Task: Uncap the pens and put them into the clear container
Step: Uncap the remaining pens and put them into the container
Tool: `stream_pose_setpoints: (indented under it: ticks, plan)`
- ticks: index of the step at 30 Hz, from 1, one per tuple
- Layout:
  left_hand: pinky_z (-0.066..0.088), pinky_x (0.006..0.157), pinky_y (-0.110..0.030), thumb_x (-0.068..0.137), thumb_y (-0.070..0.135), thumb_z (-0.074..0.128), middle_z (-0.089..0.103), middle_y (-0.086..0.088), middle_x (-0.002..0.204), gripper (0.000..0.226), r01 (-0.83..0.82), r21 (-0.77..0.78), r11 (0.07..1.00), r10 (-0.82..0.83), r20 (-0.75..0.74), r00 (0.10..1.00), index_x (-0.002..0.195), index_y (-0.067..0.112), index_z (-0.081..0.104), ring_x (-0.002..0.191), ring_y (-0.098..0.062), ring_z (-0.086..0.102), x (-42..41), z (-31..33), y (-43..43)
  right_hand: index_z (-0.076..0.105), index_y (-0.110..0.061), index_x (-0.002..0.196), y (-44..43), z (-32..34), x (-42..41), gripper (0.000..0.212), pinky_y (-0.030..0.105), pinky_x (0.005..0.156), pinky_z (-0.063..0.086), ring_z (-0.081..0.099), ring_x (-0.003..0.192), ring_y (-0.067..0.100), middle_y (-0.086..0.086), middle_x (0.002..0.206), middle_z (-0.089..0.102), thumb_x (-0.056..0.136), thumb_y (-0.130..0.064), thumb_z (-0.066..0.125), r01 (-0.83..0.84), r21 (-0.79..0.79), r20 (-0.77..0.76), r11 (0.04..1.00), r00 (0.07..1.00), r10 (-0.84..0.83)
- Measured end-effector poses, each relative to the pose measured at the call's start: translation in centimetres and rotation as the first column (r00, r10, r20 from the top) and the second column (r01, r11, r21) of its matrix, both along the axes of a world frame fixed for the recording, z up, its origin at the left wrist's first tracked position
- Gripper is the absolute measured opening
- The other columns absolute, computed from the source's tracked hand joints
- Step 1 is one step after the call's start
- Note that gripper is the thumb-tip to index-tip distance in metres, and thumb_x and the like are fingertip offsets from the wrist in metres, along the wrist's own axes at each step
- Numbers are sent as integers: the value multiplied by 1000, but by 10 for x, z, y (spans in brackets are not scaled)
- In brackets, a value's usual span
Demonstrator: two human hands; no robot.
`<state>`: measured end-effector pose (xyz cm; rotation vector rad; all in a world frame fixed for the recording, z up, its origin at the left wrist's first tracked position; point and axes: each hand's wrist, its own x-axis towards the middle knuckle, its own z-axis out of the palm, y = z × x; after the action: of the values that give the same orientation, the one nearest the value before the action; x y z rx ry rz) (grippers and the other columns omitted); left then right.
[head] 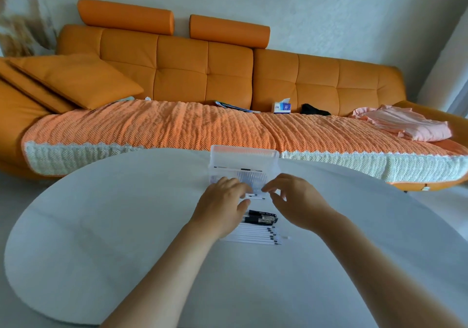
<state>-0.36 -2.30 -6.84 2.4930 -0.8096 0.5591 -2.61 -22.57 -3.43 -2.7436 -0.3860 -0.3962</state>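
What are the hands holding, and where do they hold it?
The left hand pinches a white pen by one end; whether the right hand grips it is unclear.

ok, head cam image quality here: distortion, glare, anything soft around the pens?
Head view: strong wide-angle bending, table edge and sofa curve; light soft and even, no glare; clear container low-contrast against the pale table; pen in the left hand small, partly hidden, detail soft.

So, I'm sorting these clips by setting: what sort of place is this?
Most likely a home living room: a long orange sofa with a tissue box and folded pink clothes on it, behind a white table.
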Motion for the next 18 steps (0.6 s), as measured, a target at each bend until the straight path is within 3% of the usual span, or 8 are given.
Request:
stream_pose_setpoints:
  ticks: [4, 9, 14, 18]
  plan:
    - [43, 75, -23, 93, 31, 56, 61, 14, 100, 14, 38, 43, 998, -35, -77, 996, 105, 29, 64, 99, -7, 51, -7, -7, -6, 71, -37, 102, -7, -9, -12, 24, 18, 76, 45, 55, 79, -2, -20, 99, 62, 94, -22, 55, 34, 2, -159, 999, 987, -33]
    - [41, 67, -23, 85, 32, 62, 57, 14, 87, 2, 69, 70, 995, -61, -110, 992, 85, 30, 63, 89, -5, 51, -16, -6, -12, 72, -39, 87, -26, -5, -24, 19, 9, 63, 39, 56, 71, -12, -22, 89, 67, 88, -26, 58, 18, 8, -285, 1000, 958, -15]
    - [34, 64, -15, 77, 48, 66, 52, 16, 81, 17, 156, 133, 979, -133, -165, 977, 78, 34, 57, 84, 0, 45, -28, -6, -22, 73, -41, 90, -47, -2, -38, 14, 4, 59, 38, 59, 76, -12, -21, 85, 69, 81, -31, 69, -23, -21, -429, 1000, 903, 11]
    - [42, 70, -24, 77, 52, 67, 51, 17, 81, 20, 186, 172, 967, -157, -168, 973, 78, 34, 57, 87, 0, 45, -36, -8, -24, 77, -40, 92, -51, -9, -43, 14, 7, 60, 36, 58, 74, -6, -19, 83, 66, 78, -40, 79, 16, 15, -415, 1000, 910, -9]
